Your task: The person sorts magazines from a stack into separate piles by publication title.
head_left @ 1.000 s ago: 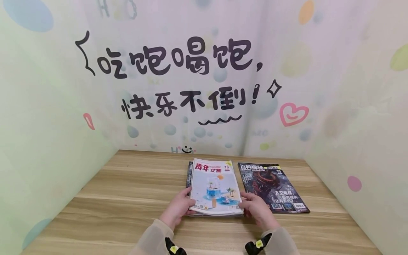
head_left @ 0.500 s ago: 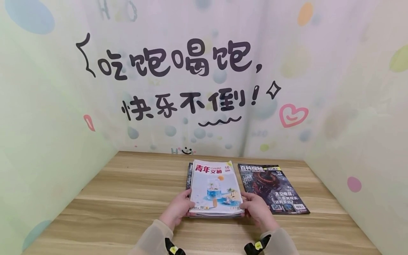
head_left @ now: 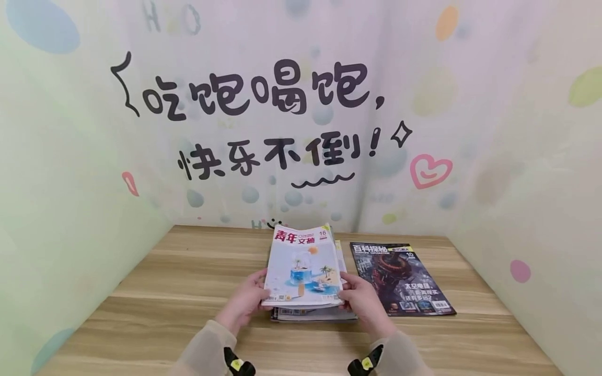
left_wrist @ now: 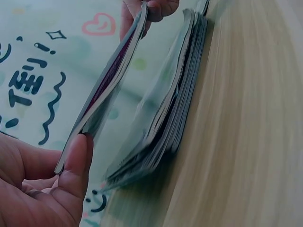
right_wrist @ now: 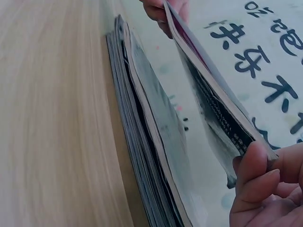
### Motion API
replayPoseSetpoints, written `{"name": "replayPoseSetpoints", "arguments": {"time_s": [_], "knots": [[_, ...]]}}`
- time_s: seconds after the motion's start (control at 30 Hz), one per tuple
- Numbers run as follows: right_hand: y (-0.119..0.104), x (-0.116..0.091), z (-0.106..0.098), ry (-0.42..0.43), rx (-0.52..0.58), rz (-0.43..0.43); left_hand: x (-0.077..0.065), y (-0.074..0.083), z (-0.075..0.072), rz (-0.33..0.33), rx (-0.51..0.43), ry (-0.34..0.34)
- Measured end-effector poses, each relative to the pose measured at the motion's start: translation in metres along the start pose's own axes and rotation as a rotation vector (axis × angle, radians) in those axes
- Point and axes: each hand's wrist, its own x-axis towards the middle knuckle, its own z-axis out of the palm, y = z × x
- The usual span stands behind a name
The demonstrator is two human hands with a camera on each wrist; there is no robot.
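Both hands hold a white magazine (head_left: 301, 271) with red title lettering and a beach picture, one at each lower side edge. The left hand (head_left: 246, 297) pinches its left edge between thumb and fingers; the right hand (head_left: 362, 297) pinches the right edge. In the wrist views a gap shows between this magazine (right_wrist: 213, 90) and a stack of magazines (left_wrist: 177, 104) lying on the table beneath it. In the head view the stack (head_left: 315, 314) shows along the held magazine's lower and right sides.
A dark science magazine (head_left: 402, 279) lies flat on the wooden table (head_left: 188, 282) to the right of the stack. Printed curtain walls (head_left: 291, 209) stand at the back and both sides of the table.
The white magazine has been lifted off the stack and moved slightly left, both hands going with it. More of the stack now shows below. The dark magazine stays put.
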Motion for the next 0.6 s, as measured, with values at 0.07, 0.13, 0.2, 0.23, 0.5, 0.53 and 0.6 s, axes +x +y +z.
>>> {"name": "replayPoseSetpoints", "arguments": {"time_s": [0.07, 0.13, 0.2, 0.23, 0.5, 0.53, 0.6], "knots": [[-0.002, 0.002, 0.009, -0.010, -0.004, -0.004, 0.001, 0.001, -0.010, 0.000, 0.010, 0.010], [-0.004, 0.004, 0.019, -0.025, 0.000, -0.009, 0.002, 0.003, -0.020, 0.000, 0.024, 0.023], [-0.007, 0.006, 0.029, -0.035, 0.006, -0.009, 0.002, 0.005, -0.031, -0.010, 0.043, 0.033], [-0.008, 0.007, 0.035, -0.038, 0.003, -0.012, 0.002, 0.005, -0.037, -0.012, 0.047, 0.033], [-0.019, 0.014, 0.081, -0.060, 0.003, -0.018, -0.004, 0.011, -0.084, -0.046, 0.102, 0.048], [-0.019, 0.015, 0.087, -0.065, 0.009, -0.022, -0.005, 0.012, -0.090, -0.053, 0.107, 0.052], [-0.021, 0.016, 0.098, -0.072, 0.015, -0.023, -0.005, 0.013, -0.100, -0.062, 0.117, 0.053]]}}
